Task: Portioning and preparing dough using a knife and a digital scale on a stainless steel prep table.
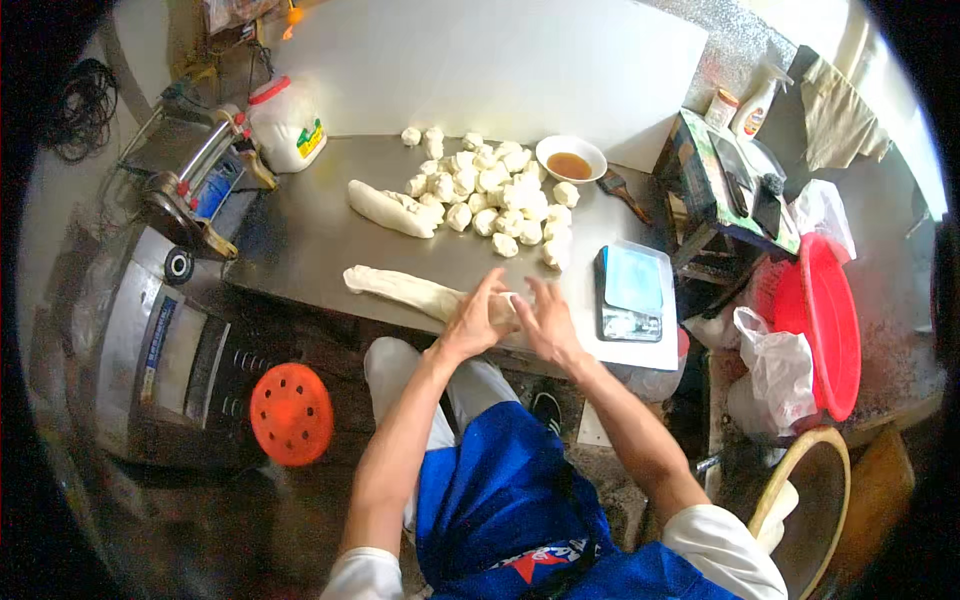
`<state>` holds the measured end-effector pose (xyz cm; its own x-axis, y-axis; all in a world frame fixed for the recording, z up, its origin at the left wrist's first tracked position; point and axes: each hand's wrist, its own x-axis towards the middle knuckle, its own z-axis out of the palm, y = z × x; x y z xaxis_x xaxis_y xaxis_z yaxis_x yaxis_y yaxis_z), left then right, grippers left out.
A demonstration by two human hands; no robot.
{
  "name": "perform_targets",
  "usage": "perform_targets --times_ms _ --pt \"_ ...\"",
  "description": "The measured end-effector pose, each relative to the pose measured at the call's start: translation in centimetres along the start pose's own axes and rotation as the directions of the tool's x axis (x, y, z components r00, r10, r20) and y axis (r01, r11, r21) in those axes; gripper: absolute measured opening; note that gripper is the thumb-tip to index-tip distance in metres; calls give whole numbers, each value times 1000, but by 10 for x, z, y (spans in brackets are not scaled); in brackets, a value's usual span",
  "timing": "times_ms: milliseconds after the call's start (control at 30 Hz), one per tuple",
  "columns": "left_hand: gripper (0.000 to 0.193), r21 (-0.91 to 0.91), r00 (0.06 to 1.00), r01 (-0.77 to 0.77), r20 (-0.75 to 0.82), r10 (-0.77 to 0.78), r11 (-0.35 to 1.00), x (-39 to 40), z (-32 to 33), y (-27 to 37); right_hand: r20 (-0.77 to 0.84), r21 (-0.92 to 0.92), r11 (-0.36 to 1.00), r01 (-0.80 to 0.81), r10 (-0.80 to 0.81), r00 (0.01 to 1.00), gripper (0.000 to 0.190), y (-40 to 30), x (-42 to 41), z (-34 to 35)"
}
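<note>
A long roll of white dough (405,289) lies along the front edge of the metal worktop. My left hand (474,319) curves around its right end, fingers on the far side and thumb on the near side. Just to the right is my right hand (553,322), fingers spread and thumb beside the dough's end; whether it grips any dough is hard to see. Beyond my hands many small dough pieces (493,178) lie in a heap. A second, thicker dough roll (390,210) rests at the heap's left side.
A digital scale (632,292) stands on a white board at right. Behind it are a brush (624,195) and a bowl of brown liquid (568,160). Left are a white plastic jar (286,124) and a roller machine (202,180). An orange stool (291,414) stands below, a red basin (825,330) far right.
</note>
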<state>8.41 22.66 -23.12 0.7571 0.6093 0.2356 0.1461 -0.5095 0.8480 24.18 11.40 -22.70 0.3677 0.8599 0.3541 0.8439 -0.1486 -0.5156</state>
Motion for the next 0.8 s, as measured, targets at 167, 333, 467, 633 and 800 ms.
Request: perform_targets --times_ms 167,333,467,633,800 --pt "97 185 980 -195 -4 200 963 12 -8 3 302 277 934 -226 139 943 44 2 4 1" --pt "31 386 969 -245 119 215 889 38 -18 -9 186 216 976 20 -61 981 50 -39 7 -22" --pt "24 414 973 -70 -174 155 908 48 2 2 -214 -47 994 94 -102 972 55 -64 38 -21" --pt "37 265 910 2 -400 108 964 36 12 3 -196 -17 989 -144 138 971 49 -61 56 18" --pt "34 354 962 -26 -245 120 935 15 10 4 -172 391 898 -202 287 942 35 -50 39 29"
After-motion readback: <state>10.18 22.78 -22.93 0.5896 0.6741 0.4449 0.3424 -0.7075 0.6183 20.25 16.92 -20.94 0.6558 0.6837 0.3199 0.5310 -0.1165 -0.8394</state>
